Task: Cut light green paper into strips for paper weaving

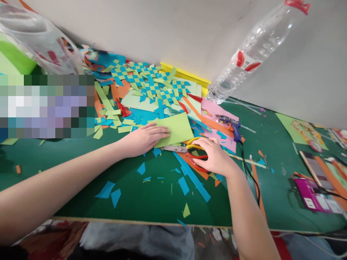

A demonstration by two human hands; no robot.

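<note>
My left hand (145,139) lies flat with fingers stretched out on a light green paper sheet (176,128) on the green table (151,202). My right hand (214,155) rests on the yellow and red handles of a pair of scissors (189,150), fingers curled over them. The scissor blades point left, just under the green sheet's near edge. Blue paper strips (192,177) lie below the scissors.
Woven blue-and-green paper pieces (151,85) and scraps pile up at the back by the wall. A clear plastic bottle (252,50) leans against the wall. A blue glue gun (234,128) with a black cord lies right of my hands. A magenta packet (311,195) sits far right.
</note>
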